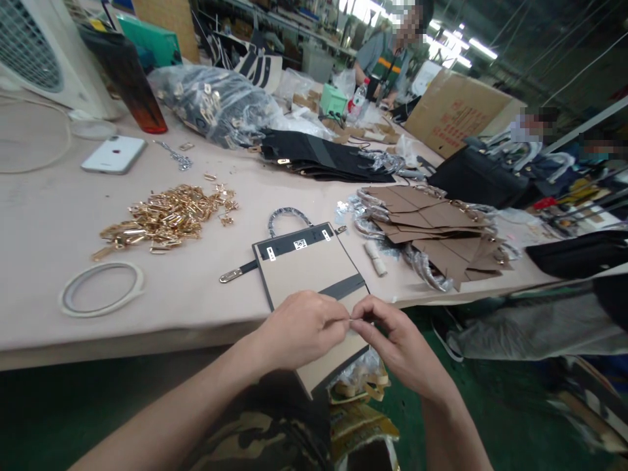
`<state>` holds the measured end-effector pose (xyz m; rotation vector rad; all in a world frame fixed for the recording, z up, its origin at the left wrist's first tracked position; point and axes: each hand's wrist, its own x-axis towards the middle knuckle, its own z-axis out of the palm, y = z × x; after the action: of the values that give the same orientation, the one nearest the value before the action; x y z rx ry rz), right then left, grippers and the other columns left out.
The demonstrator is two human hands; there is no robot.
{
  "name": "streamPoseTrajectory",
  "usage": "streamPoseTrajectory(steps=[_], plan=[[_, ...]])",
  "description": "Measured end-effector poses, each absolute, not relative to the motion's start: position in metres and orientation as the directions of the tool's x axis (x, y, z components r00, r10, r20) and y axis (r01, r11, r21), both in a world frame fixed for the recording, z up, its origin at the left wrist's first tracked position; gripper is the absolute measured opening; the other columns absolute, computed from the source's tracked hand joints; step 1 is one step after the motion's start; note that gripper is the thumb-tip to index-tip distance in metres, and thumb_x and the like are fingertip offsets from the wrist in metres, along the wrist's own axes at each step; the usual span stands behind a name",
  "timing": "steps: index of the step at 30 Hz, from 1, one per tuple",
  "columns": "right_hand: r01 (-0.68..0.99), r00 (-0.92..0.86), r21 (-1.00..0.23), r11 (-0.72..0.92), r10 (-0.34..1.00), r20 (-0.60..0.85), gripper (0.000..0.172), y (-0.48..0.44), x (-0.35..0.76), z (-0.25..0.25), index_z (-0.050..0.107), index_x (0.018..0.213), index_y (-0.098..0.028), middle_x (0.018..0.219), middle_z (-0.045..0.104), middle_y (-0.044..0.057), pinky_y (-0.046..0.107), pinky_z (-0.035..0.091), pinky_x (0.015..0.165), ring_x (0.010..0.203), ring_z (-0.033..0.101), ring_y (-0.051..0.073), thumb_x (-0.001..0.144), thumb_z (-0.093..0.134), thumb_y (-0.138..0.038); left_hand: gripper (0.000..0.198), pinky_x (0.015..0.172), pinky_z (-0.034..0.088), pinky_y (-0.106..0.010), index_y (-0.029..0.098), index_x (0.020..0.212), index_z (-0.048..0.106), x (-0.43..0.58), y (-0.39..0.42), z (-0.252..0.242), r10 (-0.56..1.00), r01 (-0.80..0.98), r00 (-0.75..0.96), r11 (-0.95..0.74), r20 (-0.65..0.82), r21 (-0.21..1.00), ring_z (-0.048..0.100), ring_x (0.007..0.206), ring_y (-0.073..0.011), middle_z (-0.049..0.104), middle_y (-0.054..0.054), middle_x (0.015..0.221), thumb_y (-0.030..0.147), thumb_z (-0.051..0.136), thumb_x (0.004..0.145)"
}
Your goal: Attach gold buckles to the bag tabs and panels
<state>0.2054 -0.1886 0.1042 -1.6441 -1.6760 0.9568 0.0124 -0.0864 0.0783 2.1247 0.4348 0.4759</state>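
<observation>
A tan bag panel (pixel 294 278) with dark edges lies partly on the table and juts over its front edge. It has a dark strip with white labels, a wrapped loop handle (pixel 290 210) and a strap with a metal end (pixel 238 271). Above the panel, my left hand (pixel 307 330) and my right hand (pixel 392 333) meet with pinched fingertips. A tiny pale bit shows where they touch, too small to name. Left of the panel are a heap of gold metal fittings (pixel 171 212) and a roll of tape (pixel 102 288).
Brown bag panels (pixel 432 226) are stacked at the right, black panels (pixel 324 154) farther back. A white phone (pixel 114 154), a dark bottle (pixel 125 78) and a plastic-wrapped bundle (pixel 216 101) stand at the back left. A co-worker (pixel 387 59) is across the table, near a cardboard box (pixel 456 111).
</observation>
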Motion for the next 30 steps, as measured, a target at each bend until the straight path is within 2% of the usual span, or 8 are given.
streamPoseTrajectory(steps=[3,6,10,13,16,19,25,30], plan=[[0.550,-0.075,-0.835,-0.022,0.994,-0.076,0.011,-0.189,0.202,0.100,0.060,0.096,-0.023,0.088,0.058,-0.001,0.028,0.043,0.075,0.082,0.055,0.015,0.106,0.055,-0.027,0.031,0.060,0.030,-0.027,0.016,0.062,0.054,0.011,-0.085,0.076,0.508,0.112,0.858,-0.341,0.082,0.933,0.045,0.059,-0.0088,0.049,0.004,0.061,0.019,0.054,0.093],[0.535,-0.087,-0.844,0.029,0.996,-0.021,0.010,-0.188,0.199,0.091,0.056,0.098,-0.024,0.093,0.056,0.000,0.029,0.044,0.079,0.087,0.054,0.016,0.107,0.052,-0.024,0.028,0.053,0.026,-0.026,0.017,0.061,0.057,0.012,-0.087,0.069,0.537,0.117,0.840,-0.037,-0.078,0.992,0.039,0.054,-0.0089,0.045,0.005,0.055,0.023,0.054,0.088],[0.522,-0.111,-0.826,0.213,0.977,0.182,0.011,-0.192,0.192,0.074,0.055,0.101,-0.025,0.097,0.056,0.002,0.033,0.045,0.083,0.092,0.056,0.018,0.105,0.050,-0.016,0.021,0.051,0.027,-0.025,0.016,0.065,0.064,0.017,-0.093,0.057,0.546,0.044,0.806,0.329,-0.228,0.943,0.041,0.052,-0.0097,0.055,0.003,0.055,0.029,0.057,0.080],[0.453,-0.057,-0.823,0.344,0.932,0.358,0.015,-0.197,0.195,0.066,0.057,0.101,-0.026,0.093,0.057,0.002,0.035,0.047,0.080,0.089,0.058,0.020,0.103,0.051,-0.011,0.024,0.052,0.033,-0.024,0.014,0.068,0.067,0.018,-0.090,0.051,0.561,-0.015,0.768,0.498,-0.309,0.867,0.046,0.052,-0.0110,0.059,0.000,0.057,0.035,0.060,0.077],[0.334,0.148,-0.869,0.365,0.890,0.431,0.014,-0.192,0.214,0.064,0.059,0.101,-0.026,0.088,0.055,0.002,0.035,0.048,0.077,0.084,0.057,0.020,0.103,0.053,-0.014,0.033,0.059,0.039,-0.024,0.012,0.081,0.073,0.014,-0.077,0.044,0.638,-0.056,0.715,0.461,-0.287,0.886,0.051,0.059,-0.0120,0.064,-0.001,0.067,0.043,0.062,0.083],[0.336,0.229,-0.889,0.311,0.889,0.397,0.006,-0.165,0.241,0.065,0.062,0.102,-0.027,0.093,0.058,0.004,0.038,0.049,0.085,0.091,0.060,0.022,0.102,0.059,-0.022,0.035,0.064,0.042,-0.024,0.013,0.090,0.075,0.010,-0.061,0.033,0.700,0.003,0.688,0.261,-0.191,0.965,0.056,0.067,-0.0127,0.068,-0.002,0.076,0.045,0.059,0.092],[0.526,-0.031,-0.818,0.232,0.967,0.254,0.013,-0.067,0.267,0.068,0.068,0.099,-0.026,0.126,0.061,0.009,0.045,0.039,0.111,0.127,0.055,0.027,0.102,0.061,-0.037,0.034,0.068,0.044,-0.023,0.016,0.094,0.076,0.010,-0.040,0.010,0.663,0.047,0.746,0.043,-0.064,0.998,0.061,0.074,-0.0136,0.071,-0.002,0.081,0.042,0.055,0.100],[0.603,-0.231,-0.769,0.213,0.969,0.087,0.023,0.005,0.274,0.053,0.069,0.093,-0.024,0.132,0.062,0.010,0.047,0.034,0.117,0.136,0.051,0.029,0.101,0.059,-0.043,0.033,0.069,0.046,-0.022,0.016,0.100,0.079,0.003,-0.037,0.004,0.669,0.040,0.743,-0.086,0.028,0.996,0.063,0.075,-0.0137,0.072,-0.003,0.081,0.038,0.055,0.102]])
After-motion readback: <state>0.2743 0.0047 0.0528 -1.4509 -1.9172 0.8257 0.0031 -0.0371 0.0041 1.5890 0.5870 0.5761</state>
